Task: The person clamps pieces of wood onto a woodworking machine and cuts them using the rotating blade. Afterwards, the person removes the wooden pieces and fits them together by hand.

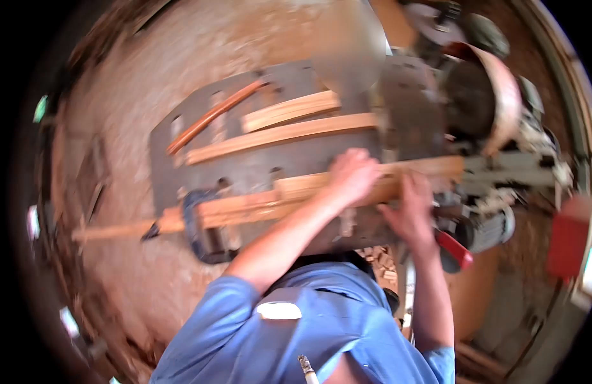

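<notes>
My left hand (355, 174) lies over a pale wooden strip (437, 168), its fingers curled on the wood. Further right, my right hand (414, 211) is at the front side of the same strip, fingers over it and thumb apart; motion smears both hands slightly. Under and beside the strip runs a longer wooden batten (244, 210), reaching left past the edge of the dark metal table (171, 169). A blue C-shaped clamp (192, 224) sits around the batten at the table's left front.
Behind lie a short wooden block (289, 110), a long wooden strip (276, 137) and a reddish-brown stick (212, 116). A large round wheel-like machine part (472, 96) with a curved guard stands right. A red handle (454, 251) juts out near my right forearm. Wood offcuts (384, 264) lie below.
</notes>
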Motion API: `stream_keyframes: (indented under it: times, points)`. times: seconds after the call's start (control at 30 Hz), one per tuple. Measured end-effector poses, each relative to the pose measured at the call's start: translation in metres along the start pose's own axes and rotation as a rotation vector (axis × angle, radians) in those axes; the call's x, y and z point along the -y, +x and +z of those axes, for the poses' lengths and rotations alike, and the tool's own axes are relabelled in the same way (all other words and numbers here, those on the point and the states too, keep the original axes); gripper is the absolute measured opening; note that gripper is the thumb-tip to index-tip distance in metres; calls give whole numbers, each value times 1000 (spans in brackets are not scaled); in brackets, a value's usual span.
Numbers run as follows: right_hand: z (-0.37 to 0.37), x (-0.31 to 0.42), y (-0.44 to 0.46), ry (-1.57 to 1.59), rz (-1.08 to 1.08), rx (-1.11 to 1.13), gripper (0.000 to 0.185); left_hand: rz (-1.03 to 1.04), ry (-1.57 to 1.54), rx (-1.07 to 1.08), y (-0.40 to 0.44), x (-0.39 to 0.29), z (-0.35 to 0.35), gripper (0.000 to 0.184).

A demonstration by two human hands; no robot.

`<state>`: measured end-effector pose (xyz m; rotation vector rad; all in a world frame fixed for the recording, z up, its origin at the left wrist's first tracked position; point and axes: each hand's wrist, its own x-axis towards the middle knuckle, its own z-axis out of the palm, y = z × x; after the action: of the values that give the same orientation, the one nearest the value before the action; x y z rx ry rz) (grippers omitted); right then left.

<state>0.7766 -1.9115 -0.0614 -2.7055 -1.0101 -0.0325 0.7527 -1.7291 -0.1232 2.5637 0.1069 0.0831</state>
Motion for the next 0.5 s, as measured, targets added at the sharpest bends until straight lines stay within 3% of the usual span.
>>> stream_keyframes:
  times: [0.07, 0.13, 0.23, 0.33, 0.5]
  points:
    - [4, 2, 0, -146, 43, 15, 70, 36, 45, 2, -5, -3, -7, 24]
    - [31, -14, 3, -447, 28, -25, 43, 60, 40, -37, -15, -2, -11, 26]
    - [33, -11, 7, -596, 53, 120, 51, 124, 46, 18, -38, -21, -32, 67]
    - [29, -11, 7, -583, 74, 133, 53, 241, 211, 27, -51, -32, -32, 84]
    - [28, -9, 10, -513, 80, 92, 53, 249, 177, 38, -47, -17, -24, 83]
